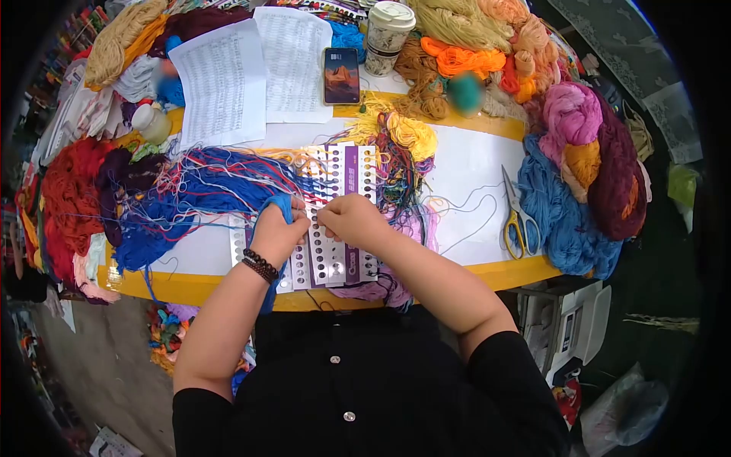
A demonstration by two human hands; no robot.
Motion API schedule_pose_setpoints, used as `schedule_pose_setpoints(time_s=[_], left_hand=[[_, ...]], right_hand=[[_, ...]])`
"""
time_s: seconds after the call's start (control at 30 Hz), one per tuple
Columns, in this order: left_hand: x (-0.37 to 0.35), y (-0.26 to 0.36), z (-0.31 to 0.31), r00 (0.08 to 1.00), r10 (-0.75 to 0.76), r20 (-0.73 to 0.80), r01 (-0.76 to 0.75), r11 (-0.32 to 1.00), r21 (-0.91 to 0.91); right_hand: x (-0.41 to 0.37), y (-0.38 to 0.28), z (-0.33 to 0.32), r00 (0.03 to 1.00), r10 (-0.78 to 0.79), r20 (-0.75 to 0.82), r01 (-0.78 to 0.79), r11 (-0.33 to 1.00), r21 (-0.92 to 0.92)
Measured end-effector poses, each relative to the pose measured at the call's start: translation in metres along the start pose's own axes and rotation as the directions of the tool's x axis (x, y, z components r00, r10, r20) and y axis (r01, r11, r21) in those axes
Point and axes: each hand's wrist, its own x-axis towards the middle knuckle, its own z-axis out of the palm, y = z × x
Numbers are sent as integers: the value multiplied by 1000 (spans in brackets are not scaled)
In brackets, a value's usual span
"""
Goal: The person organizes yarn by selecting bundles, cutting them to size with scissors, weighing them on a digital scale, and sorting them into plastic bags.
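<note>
Blue yarn [283,204] clamped in my left fingers [299,225], over punched cards [352,265].
My right fingers [328,218] curl beside them — gripping what, I can't tell. A lid hides the cup's [387,38] contents; the jar's [151,124] are unclear — yarn heaps [72,194] crowd the yellow-edged surface [502,274] above grey floor [106,350].

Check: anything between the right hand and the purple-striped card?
Nothing visible: the right hand is directly over the purple-striped card, though fingertip contact can't be confirmed. The scissors lie off to the right.
</note>
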Motion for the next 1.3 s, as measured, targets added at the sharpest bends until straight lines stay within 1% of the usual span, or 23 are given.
schedule_pose_setpoints(time_s=[0.2, 0.23, 0.33, 0.4, 0.47, 0.5, 0.53, 0.57, 0.6, 0.63, 0.7, 0.8, 0.83, 0.87, 0.9, 0.93, 1.0, 1.03, 1.07, 1.13, 1.2, 1.23, 1.3], left_hand=[[-5, 8, 5, 999, 20, -38, -25, 989, -144], [-6, 11, 5, 999, 19, -38, -25, 989, -143], [-6, 13, 2, 1000, -13, -11, 14, 999, 32], [-4, 5, -4, 991, 129, -16, -126, 984, 127], [-3, 1, -15, 975, 217, -52, -200, 953, 228], [-7, 8, -17, 992, 119, -33, -119, 993, 3], [-11, 15, -14, 993, 118, -31, -118, 993, 6], [-14, 22, -7, 1000, 6, 4, -4, 945, -327], [-16, 26, -4, 994, -87, 73, 113, 778, -618], [-13, 21, -4, 989, -43, 140, 117, 803, -584], [-13, 25, 2, 995, -30, 92, 49, 977, -209], [-6, -6, 1, 940, 264, 217, -257, 964, -62], [-11, -2, -6, 946, 305, 110, -316, 944, 97], [-13, -3, -19, 978, 207, 22, -204, 974, -100], [-14, -2, -33, 995, 90, -46, -99, 949, -299], [-25, 18, -46, 993, 40, -113, -76, 938, -337], [-34, 34, -82, 982, -15, -187, -64, 910, -411], [-40, 38, -103, 962, 153, -228, -218, 929, -298], [-44, 42, -124, 931, 213, -295, -310, 889, -337], [-42, 40, -167, 836, 331, -437, -541, 628, -559], [-38, 36, -192, 752, 308, -583, -628, 603, -492], [-30, 34, -189, 709, 139, -691, -568, 693, -444], [-32, 10, -170, 866, -25, -499, -288, 792, -538]], right_hand=[[3, -7, -2, 998, 42, 39, -38, 996, -87], [2, -7, -1, 1000, -30, -1, 29, 984, -174], [-1, -8, 1, 994, -108, -33, 96, 961, -258], [-4, -5, 0, 993, -112, -30, 101, 962, -254], [-5, 4, -2, 999, -21, -44, 23, 999, 41], [-7, 6, -4, 999, -33, -25, 35, 997, 74], [-7, 7, -3, 999, -32, -26, 34, 996, 78], [-8, 7, -1, 998, -45, -34, 48, 993, 107], [-8, 8, -1, 997, -59, -43, 64, 989, 134], [-8, 9, -2, 997, -60, -46, 66, 989, 132], [-7, 10, -4, 998, -40, 50, 7, 849, 529], [-9, 6, -9, 995, 17, 103, -82, 737, 671], [-11, 2, -10, 992, 31, 119, -94, 812, 576], [-11, 3, -8, 993, 30, 117, -93, 810, 579], [-11, 5, -5, 996, 5, 85, -40, 905, 423], [-10, 7, -2, 998, -28, 57, 12, 968, 251], [-4, 17, 1, 998, -53, 46, 43, 982, 184], [-2, 20, 3, 997, -74, 38, 69, 991, 114], [-1, 21, 3, 996, -78, 36, 73, 990, 117], [-1, 21, 4, 996, -82, 16, 81, 995, 63], [-3, 18, 5, 996, -92, -8, 92, 995, 24], [-5, 15, 5, 995, -99, -30, 99, 995, -20], [-22, -2, 10, 984, -98, -147, 100, 995, 7]])
